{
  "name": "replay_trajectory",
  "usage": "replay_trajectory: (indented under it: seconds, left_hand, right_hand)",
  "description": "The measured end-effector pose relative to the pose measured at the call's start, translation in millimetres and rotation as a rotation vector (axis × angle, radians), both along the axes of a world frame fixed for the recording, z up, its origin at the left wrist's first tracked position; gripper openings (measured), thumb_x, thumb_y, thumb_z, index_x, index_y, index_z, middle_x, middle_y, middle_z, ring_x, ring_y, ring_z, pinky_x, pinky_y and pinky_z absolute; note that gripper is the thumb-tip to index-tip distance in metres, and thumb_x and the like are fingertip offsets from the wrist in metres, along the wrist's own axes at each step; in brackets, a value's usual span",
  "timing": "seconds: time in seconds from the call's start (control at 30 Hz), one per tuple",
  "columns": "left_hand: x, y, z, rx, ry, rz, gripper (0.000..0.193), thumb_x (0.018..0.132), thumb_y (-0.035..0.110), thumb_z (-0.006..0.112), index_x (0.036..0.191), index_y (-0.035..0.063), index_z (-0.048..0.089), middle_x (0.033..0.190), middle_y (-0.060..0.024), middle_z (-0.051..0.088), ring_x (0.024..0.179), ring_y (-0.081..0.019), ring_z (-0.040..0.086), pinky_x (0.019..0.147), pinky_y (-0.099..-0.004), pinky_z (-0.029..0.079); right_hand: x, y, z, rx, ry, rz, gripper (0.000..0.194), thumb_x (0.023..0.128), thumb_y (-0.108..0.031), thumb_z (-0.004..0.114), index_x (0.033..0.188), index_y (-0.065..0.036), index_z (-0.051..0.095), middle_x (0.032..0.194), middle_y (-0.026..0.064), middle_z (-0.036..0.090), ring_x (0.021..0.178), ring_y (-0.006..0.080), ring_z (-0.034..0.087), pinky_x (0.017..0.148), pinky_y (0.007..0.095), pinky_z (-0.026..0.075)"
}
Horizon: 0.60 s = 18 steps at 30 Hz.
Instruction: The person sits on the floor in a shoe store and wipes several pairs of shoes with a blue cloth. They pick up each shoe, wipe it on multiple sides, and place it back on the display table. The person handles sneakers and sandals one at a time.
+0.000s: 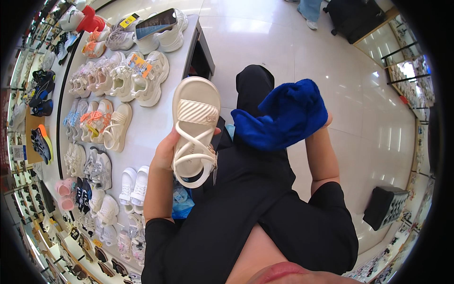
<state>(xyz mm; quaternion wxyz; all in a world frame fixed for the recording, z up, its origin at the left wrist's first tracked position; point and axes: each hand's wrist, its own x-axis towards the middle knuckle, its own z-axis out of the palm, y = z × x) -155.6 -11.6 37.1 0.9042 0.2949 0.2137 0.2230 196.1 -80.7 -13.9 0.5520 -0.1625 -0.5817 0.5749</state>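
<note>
A cream strappy sandal is held up in my left hand, with its insole and straps towards me. My fingers wrap around the sole from beneath. It has a ribbed band over the toes, crossed straps at the middle and a buckled ankle strap. To the right, my right hand grips a blue cloth. The cloth bunches over that hand and hides most of its fingers. Cloth and sandal are apart. A similar cream sandal lies on the white display table to my left.
Several pairs of sneakers stand in rows on the table. A smartphone rests on white shoes at its far end. Right of me are a black tufted stool and shoe shelves. A person's leg shows beyond.
</note>
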Motion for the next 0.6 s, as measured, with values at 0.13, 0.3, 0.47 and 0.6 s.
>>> replay_trajectory:
  seconds: [0.13,0.3,0.47,0.6]
  left_hand:
    - [10,-5,1,-0.142,-0.256,0.057,0.067,0.093,0.046,0.04,0.14,-0.0011,0.03,0.125,-0.0338,0.046,0.081,-0.037,0.064,0.059,-0.0455,0.058]
    - [7,-10,4,-0.234,-0.345,0.072,0.068,0.092,0.047,0.042,0.139,-0.0012,0.032,0.122,-0.0338,0.047,0.08,-0.0376,0.064,0.058,-0.0451,0.058]
    - [-1,-5,1,-0.079,-0.373,0.054,0.068,0.091,0.047,0.042,0.139,-0.0006,0.032,0.122,-0.0326,0.048,0.08,-0.0369,0.064,0.056,-0.0433,0.058]
    - [2,-7,-2,-0.101,-0.426,0.084,0.069,0.091,0.048,0.042,0.14,0.0004,0.031,0.122,-0.0316,0.049,0.081,-0.0346,0.065,0.057,-0.0422,0.058]
  right_hand:
    - [-18,-15,4,-0.233,-1.25,-0.178,0.068,0.094,-0.041,0.037,0.148,-0.009,0.013,0.153,0.0043,0.02,0.139,0.0192,0.025,0.116,0.0334,0.018]
    - [-26,-9,11,-0.116,-1.157,-0.426,0.068,0.087,-0.029,0.057,0.144,-0.006,0.026,0.148,0.0062,0.031,0.137,0.0218,0.029,0.113,0.0322,0.021]
    - [-14,9,24,-0.385,-1.655,-0.473,0.029,0.081,-0.022,0.062,0.095,0.002,0.063,0.078,0.0156,0.063,0.074,0.026,0.061,0.072,0.0357,0.049]
    - [-8,3,73,-0.49,-1.087,-0.395,0.021,0.08,-0.019,0.062,0.091,-0.001,0.06,0.076,0.0049,0.06,0.073,0.0152,0.058,0.069,0.0269,0.047]
